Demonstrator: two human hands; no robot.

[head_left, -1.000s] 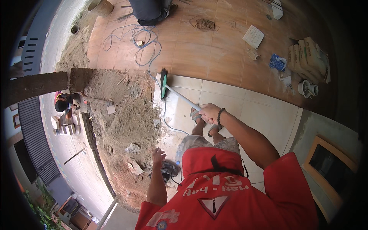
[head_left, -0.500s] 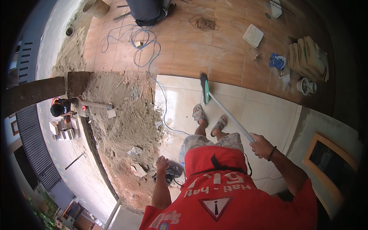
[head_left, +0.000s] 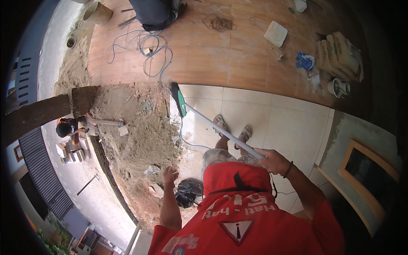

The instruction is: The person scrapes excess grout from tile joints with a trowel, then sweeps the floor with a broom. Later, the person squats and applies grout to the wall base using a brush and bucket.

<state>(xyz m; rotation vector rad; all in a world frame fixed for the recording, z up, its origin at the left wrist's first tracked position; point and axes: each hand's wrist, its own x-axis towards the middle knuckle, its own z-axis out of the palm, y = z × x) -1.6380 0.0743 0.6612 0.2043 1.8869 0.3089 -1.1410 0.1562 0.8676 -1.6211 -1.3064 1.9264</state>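
My right hand (head_left: 274, 161) is wrapped round the upper end of the pale handle of a broom (head_left: 221, 132). The handle slants away to the far left, passing over my sandalled feet. Its green head with dark bristles (head_left: 179, 100) lies on the white tiles, at their left edge beside the bare soil and a blue hose (head_left: 182, 135). My left hand (head_left: 171, 174) hangs at my side with nothing in it, its fingers loosely bent and apart. Close to it, a black plastic bag (head_left: 188, 192) rests on the floor.
Sandy soil (head_left: 131, 114) borders the tiles on the left. Beyond lie brown tiles (head_left: 204, 63) with coiled hose, a pale block (head_left: 276, 33) and stacked sacks (head_left: 335, 55). One person (head_left: 155, 15) is at the far edge; another (head_left: 66, 127) crouches at left by blocks (head_left: 73, 151).
The broom head has swept left across the white tiles to their soil-side edge. My right hand has shifted left with the handle. My left hand has moved slightly left and up.
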